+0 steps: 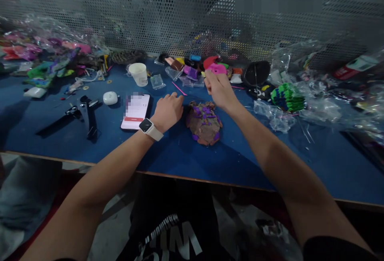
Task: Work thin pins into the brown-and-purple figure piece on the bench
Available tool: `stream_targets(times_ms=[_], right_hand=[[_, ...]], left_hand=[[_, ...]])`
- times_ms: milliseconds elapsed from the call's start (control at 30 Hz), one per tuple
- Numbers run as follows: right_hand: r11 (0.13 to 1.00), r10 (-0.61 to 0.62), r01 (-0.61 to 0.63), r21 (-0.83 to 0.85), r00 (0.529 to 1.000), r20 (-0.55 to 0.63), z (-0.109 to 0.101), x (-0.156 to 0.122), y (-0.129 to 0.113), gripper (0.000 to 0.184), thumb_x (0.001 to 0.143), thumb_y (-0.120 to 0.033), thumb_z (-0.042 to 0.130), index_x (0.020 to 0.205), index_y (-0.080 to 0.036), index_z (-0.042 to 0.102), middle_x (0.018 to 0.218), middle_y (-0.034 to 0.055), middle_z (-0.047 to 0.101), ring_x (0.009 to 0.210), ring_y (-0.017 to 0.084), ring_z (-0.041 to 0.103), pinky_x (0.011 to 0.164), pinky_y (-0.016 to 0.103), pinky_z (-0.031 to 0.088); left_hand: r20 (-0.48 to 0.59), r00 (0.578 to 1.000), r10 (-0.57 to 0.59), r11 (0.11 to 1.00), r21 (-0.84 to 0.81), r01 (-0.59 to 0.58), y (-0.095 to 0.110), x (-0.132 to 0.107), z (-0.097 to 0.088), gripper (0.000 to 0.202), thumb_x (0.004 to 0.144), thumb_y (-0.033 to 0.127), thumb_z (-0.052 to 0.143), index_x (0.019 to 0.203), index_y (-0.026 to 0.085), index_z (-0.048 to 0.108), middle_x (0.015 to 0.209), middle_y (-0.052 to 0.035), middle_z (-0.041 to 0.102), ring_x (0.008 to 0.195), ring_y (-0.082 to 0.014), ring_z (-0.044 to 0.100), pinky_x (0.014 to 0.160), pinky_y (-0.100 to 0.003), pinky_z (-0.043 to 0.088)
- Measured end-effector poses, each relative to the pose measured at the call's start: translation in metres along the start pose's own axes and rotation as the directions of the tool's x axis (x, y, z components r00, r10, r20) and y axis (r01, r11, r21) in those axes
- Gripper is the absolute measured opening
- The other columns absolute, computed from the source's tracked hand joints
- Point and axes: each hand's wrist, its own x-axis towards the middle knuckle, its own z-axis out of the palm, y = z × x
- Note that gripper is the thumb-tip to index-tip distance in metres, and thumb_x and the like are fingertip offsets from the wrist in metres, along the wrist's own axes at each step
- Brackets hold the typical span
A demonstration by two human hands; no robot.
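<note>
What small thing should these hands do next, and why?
Probably the right hand should take hold of the bright pink, soft-looking lump: it appears right beside it, while the left hand looks free and the brown-and-purple, clay-like figure lies on the blue table with neither hand on it. Whether the right hand already pinches something is unclear.

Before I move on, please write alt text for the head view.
A person's right hand is near a bright pink piece on a cluttered blue table, the left hand beside a brown-and-purple shape. Left of both hands are a phone and white cup.
</note>
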Motion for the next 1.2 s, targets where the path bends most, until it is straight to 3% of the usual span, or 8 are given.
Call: stream_targets(times_ms=[167,300,467,633,767,933,1067,1200], right_hand=[[0.98,-0.061,0.082,-0.179,0.991,0.117,0.002,0.006,-0.002,0.056,0.119,-0.06,0.042,0.082,-0.024,0.064,0.073,0.0067,0.059,0.078,0.026,0.059,0.083,0.045,0.056],[0.957,-0.092,0.154,-0.244,0.965,0.247,-0.003,0.003,0.002,0.024,0.112,-0.035,0.056,0.098,-0.022,0.071,0.098,0.0098,0.073,0.097,0.029,0.066,0.095,0.045,0.052],[0.986,-0.084,0.116,-0.119,0.964,0.251,-0.014,-0.003,0.008,0.017,0.106,-0.042,0.076,0.112,-0.027,0.07,0.086,0.0034,0.074,0.083,0.026,0.067,0.087,0.043,0.052],[0.975,-0.083,0.135,-0.176,0.958,0.275,-0.017,-0.009,0.008,0.033,0.102,-0.055,0.082,0.09,-0.026,0.07,0.07,0.0009,0.069,0.071,0.022,0.062,0.079,0.04,0.049],[0.948,-0.158,0.212,-0.238,0.961,0.228,-0.013,-0.009,0.01,0.032,0.1,-0.054,0.082,0.087,-0.026,0.079,0.087,0.0055,0.077,0.082,0.025,0.066,0.082,0.042,0.049],[0.934,-0.172,0.261,-0.243,0.927,0.335,-0.01,-0.009,0.015,0.019,0.105,-0.035,0.073,0.117,-0.027,0.085,0.112,0.0079,0.086,0.099,0.03,0.075,0.091,0.044,0.052],[0.897,-0.185,0.319,-0.307,0.9,0.395,-0.006,-0.01,0.018,0.018,0.11,-0.029,0.064,0.113,-0.025,0.082,0.104,0.0084,0.085,0.102,0.031,0.075,0.093,0.044,0.05],[0.883,-0.191,0.333,-0.33,0.898,0.396,-0.006,-0.011,0.015,0.017,0.109,-0.041,0.072,0.103,-0.025,0.075,0.092,0.0061,0.078,0.09,0.028,0.069,0.083,0.04,0.046]], left_hand=[[0.025,1.0,0.003,1.0,-0.015,-0.003,0.001,0.002,-0.001,0.034,0.113,0.024,0.047,0.136,0.014,0.07,0.137,-0.0202,0.07,0.126,-0.0352,0.07,0.101,-0.047,0.058],[0.036,0.999,-0.015,1.0,0.01,0.014,0.002,0.002,-0.003,0.034,0.112,0.025,0.049,0.138,0.014,0.069,0.136,-0.0207,0.07,0.126,-0.0368,0.07,0.101,-0.048,0.058],[0.048,0.998,-0.027,0.999,0.025,0.026,0.002,0.003,-0.003,0.031,0.112,0.025,0.052,0.135,0.015,0.07,0.136,-0.0196,0.071,0.125,-0.0359,0.071,0.099,-0.046,0.059],[0.033,0.999,-0.02,1.0,0.013,0.02,0.0,0.004,-0.002,0.028,0.111,0.024,0.053,0.131,0.016,0.071,0.134,-0.0187,0.071,0.123,-0.0344,0.071,0.099,-0.046,0.059],[0.03,0.999,-0.013,0.999,-0.04,0.014,-0.001,0.005,-0.003,0.028,0.111,0.019,0.049,0.127,0.016,0.072,0.131,-0.0173,0.073,0.12,-0.0324,0.072,0.098,-0.044,0.059],[0.028,1.0,-0.01,0.999,-0.045,0.011,-0.002,0.007,0.0,0.031,0.114,0.019,0.044,0.13,0.017,0.072,0.132,-0.0173,0.073,0.12,-0.0317,0.073,0.096,-0.042,0.058],[0.018,1.0,0.003,0.999,-0.048,-0.002,-0.002,0.008,0.002,0.034,0.115,0.021,0.042,0.132,0.017,0.072,0.131,-0.017,0.074,0.121,-0.0318,0.073,0.095,-0.041,0.057],[0.019,1.0,0.01,0.998,-0.06,-0.008,-0.001,0.007,0.001,0.035,0.114,0.02,0.043,0.132,0.018,0.073,0.131,-0.0171,0.073,0.12,-0.0317,0.073,0.095,-0.042,0.057]])
